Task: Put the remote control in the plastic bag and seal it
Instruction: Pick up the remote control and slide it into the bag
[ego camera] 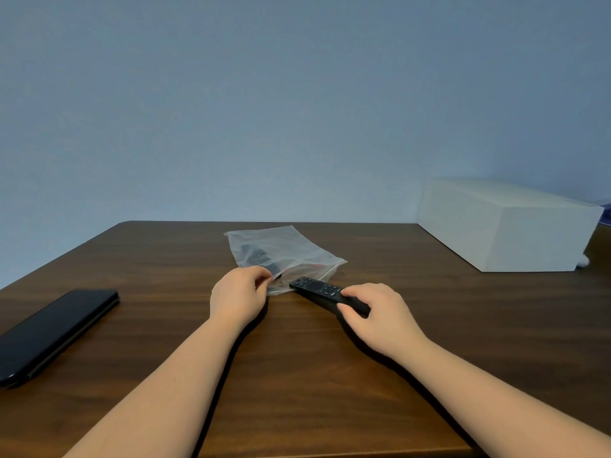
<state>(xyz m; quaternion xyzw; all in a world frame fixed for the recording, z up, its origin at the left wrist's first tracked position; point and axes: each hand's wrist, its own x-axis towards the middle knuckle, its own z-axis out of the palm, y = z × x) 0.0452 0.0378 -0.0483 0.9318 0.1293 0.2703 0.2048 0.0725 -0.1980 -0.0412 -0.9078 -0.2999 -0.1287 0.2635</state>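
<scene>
Your left hand (239,297) has its thumb and fingertips pinched together on the near edge of the clear plastic bag (281,256), which lies flat on the wooden table (165,259) just beyond your knuckles and already seems to hold something dark, though the plastic blurs it too much to say what. Your right hand (377,314) is clamped on the near end of the black remote control (319,290), thumb and fingers on either side, its far end pointing at the bag's red-lined opening just beside your left fingertips. Well off to the left of both hands lies a long black case (56,332), and a white box (506,226) stands far to the right.
</scene>
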